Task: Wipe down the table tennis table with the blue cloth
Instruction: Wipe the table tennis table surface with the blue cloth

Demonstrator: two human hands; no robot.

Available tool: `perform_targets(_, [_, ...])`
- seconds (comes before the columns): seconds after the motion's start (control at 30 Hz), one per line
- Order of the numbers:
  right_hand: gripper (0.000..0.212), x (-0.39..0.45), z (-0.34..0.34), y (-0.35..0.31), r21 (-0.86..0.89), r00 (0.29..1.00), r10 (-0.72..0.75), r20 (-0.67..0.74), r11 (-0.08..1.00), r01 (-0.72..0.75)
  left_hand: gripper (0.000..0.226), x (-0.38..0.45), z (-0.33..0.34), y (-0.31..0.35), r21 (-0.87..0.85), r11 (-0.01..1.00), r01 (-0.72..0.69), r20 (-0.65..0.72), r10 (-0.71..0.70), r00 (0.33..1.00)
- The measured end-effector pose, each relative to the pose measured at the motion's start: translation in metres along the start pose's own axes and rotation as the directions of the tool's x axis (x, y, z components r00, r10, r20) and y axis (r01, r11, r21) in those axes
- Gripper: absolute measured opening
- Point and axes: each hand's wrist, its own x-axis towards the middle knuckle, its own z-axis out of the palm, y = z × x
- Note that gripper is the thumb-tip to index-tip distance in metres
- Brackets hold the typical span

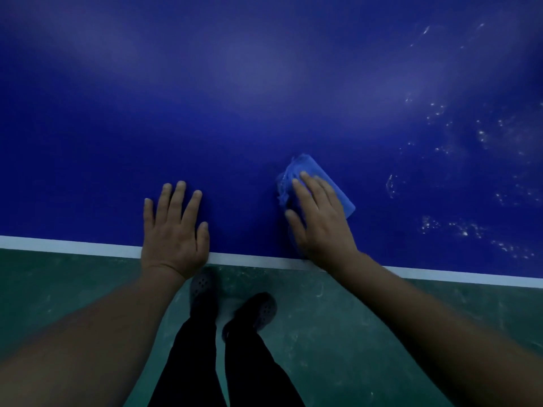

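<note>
Down at the near edge of the table (pixel 264 83), both hands lie flat on the blue top. That edge carries a white line (pixel 73 246), and it serves as the landmark. The left hand (pixel 173 230) rests palm down just past the line, fingers straight and slightly spread, holding nothing; its heel covers the line. The right hand (pixel 318 218) lies a little farther from the line, fingers straight, pressing on the cloth (pixel 329 183). The cloth is folded, lighter blue than the top, and sticks out beyond the fingertips and to the right of the hand. Farther from the line, to the right, white specks (pixel 458 227) dot the top. On the near side of the line, a green floor (pixel 382 318) shows with the person's dark shoes (pixel 264 311).
</note>
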Motion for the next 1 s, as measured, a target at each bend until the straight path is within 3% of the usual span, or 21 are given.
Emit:
perform_targets(0.13, [0.066, 0.044, 0.015, 0.036, -0.236, 0.977, 0.011, 0.212, 0.971, 0.040, 0.067, 0.000, 0.000, 0.000, 0.004, 1.000, -0.003, -0.010, 0.003, 1.000])
perform_targets(0.3, [0.061, 0.080, 0.005, 0.064, -0.294, 0.908, 0.418, 0.031, 0.872, -0.391, 0.066, -0.001, 0.001, -0.001, 0.019, 1.000, -0.008, 0.005, 0.008, 1.000])
perform_targets(0.37, [0.062, 0.063, 0.024, 0.024, -0.249, 0.938, 0.346, 0.017, 0.910, -0.331, 0.067, 0.000, 0.000, -0.001, 0.022, 1.000, -0.005, 0.011, 0.005, 1.000])
perform_targets(0.47, [0.062, 0.005, 0.050, -0.028, -0.205, 0.988, 0.074, 0.135, 0.978, -0.045, 0.068, 0.002, 0.000, -0.001, 0.040, 0.999, -0.002, 0.031, 0.001, 1.000])
perform_targets(0.57, [0.062, -0.024, 0.038, 0.002, -0.202, 0.982, 0.026, 0.185, 0.979, 0.013, 0.070, 0.002, -0.001, 0.001, 0.058, 0.998, 0.009, 0.061, -0.012, 0.998])
perform_targets(0.73, [0.069, -0.029, -0.010, 0.095, -0.281, 0.921, 0.368, 0.132, 0.905, -0.321, 0.071, 0.001, -0.003, 0.001, 0.061, 0.998, 0.010, 0.066, -0.014, 0.998])
perform_targets(0.83, [0.073, -0.013, 0.003, 0.068, -0.227, 0.850, 0.526, 0.037, 0.833, -0.505, 0.071, 0.002, -0.004, 0.002, 0.055, 0.999, 0.001, 0.063, -0.005, 0.998])
perform_targets(0.9, [0.070, -0.009, 0.022, 0.028, -0.213, 0.904, 0.425, 0.039, 0.888, -0.408, 0.072, 0.003, -0.004, 0.003, 0.066, 0.998, 0.007, 0.070, -0.011, 0.997])
perform_targets(1.0, [0.063, -0.026, 0.033, 0.007, -0.208, 0.979, 0.142, 0.144, 0.972, -0.110, 0.073, 0.002, -0.006, 0.006, 0.100, 0.995, 0.018, 0.099, -0.028, 0.995])
